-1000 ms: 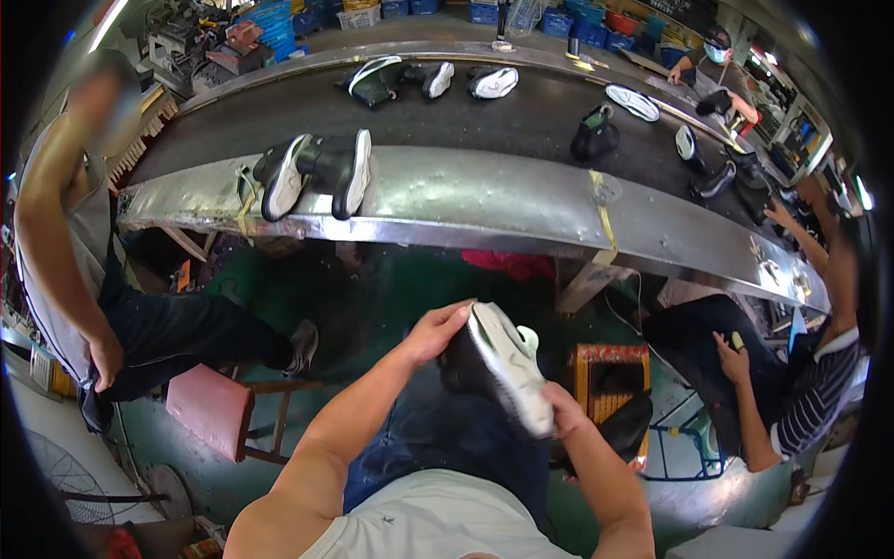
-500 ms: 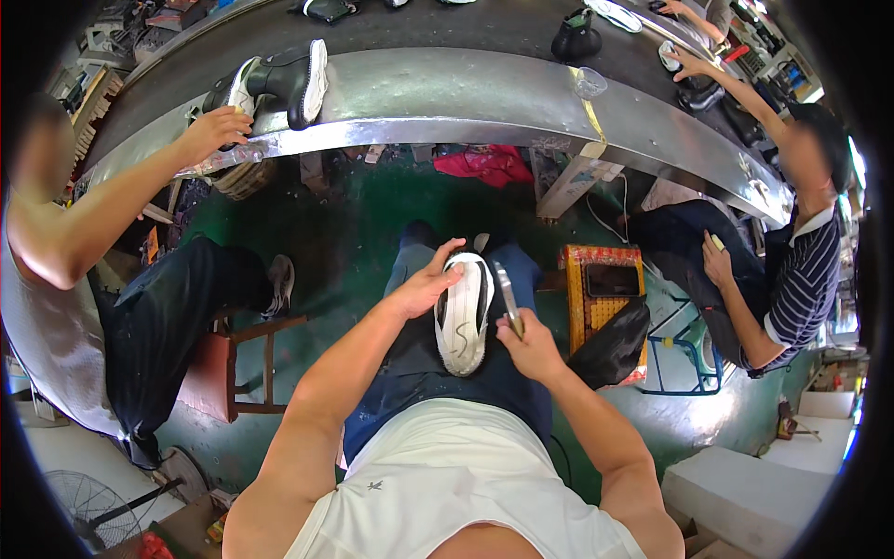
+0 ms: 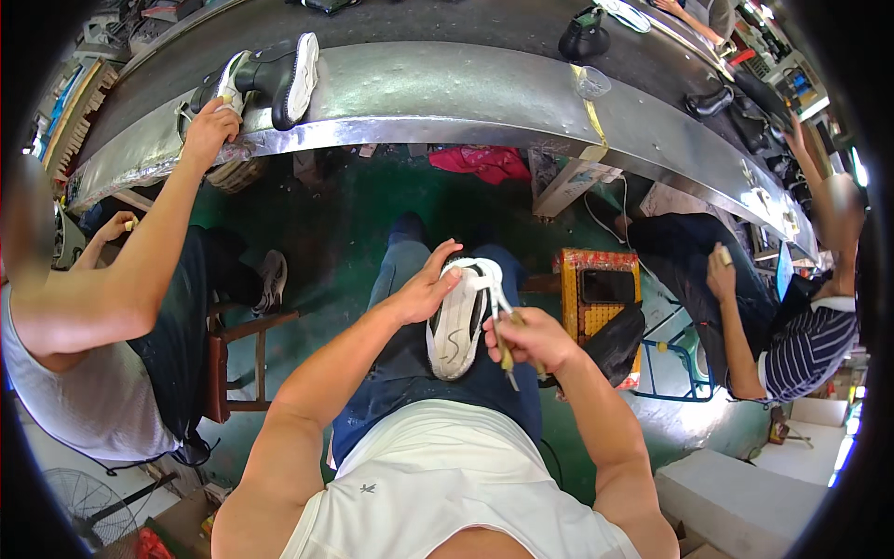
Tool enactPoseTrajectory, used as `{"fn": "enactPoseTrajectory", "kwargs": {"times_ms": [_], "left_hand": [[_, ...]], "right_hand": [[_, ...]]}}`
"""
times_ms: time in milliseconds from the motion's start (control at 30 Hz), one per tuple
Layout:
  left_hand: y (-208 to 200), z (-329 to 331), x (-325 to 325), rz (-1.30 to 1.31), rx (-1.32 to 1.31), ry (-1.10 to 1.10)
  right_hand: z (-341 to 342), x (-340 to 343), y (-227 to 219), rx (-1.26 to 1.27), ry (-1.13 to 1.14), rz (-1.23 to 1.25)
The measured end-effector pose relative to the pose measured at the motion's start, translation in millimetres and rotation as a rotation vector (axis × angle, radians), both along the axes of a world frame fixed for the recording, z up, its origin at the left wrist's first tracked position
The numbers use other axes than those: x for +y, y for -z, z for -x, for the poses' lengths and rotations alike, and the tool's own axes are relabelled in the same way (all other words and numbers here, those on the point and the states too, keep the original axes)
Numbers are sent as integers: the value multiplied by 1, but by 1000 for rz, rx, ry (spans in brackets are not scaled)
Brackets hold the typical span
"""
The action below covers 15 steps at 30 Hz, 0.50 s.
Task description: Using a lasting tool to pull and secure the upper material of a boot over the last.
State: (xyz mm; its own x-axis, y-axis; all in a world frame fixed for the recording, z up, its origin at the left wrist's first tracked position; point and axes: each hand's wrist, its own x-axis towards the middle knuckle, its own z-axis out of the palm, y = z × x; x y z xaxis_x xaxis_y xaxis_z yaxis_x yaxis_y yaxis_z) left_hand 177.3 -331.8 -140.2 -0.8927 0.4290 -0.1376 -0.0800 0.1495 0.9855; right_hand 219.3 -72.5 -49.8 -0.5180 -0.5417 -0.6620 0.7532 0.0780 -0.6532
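A shoe (image 3: 454,326) with a white sole lies sole up on my lap, a dark curved line drawn across its heel area. My left hand (image 3: 424,291) grips it by the far left side, thumb on the sole. In my right hand (image 3: 538,341) is a pair of pincers (image 3: 496,296), with yellowish handles and pale curved jaws. Those jaws are at the far right edge of the shoe. Whether they pinch any material is too small to tell.
A dark conveyor belt (image 3: 438,20) with a metal edge (image 3: 447,102) runs ahead. Black boots (image 3: 277,82) with white soles rest on it at the left, near a co-worker's hand (image 3: 212,126). A yellow stool (image 3: 573,307) at my right bears a phone (image 3: 607,286) and black bag (image 3: 610,343).
My right hand has turned the pincers, bringing their jaws onto the shoe's far end. My left hand keeps its hold. The right co-worker has leaned away to the right.
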Motion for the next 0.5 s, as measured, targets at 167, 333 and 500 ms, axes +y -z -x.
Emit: {"fn": "enactPoseTrajectory", "kwargs": {"times_ms": [167, 333, 500], "left_hand": [[-9, 6, 2, 138, 68, 58], [-8, 4, 3, 98, 71, 28], [-8, 1, 6, 170, 145, -24]], "right_hand": [[-3, -5, -3, -150, 250, 202], [16, 1, 3, 184, -119, -86], [16, 1, -9, 47, -99, -98]]}}
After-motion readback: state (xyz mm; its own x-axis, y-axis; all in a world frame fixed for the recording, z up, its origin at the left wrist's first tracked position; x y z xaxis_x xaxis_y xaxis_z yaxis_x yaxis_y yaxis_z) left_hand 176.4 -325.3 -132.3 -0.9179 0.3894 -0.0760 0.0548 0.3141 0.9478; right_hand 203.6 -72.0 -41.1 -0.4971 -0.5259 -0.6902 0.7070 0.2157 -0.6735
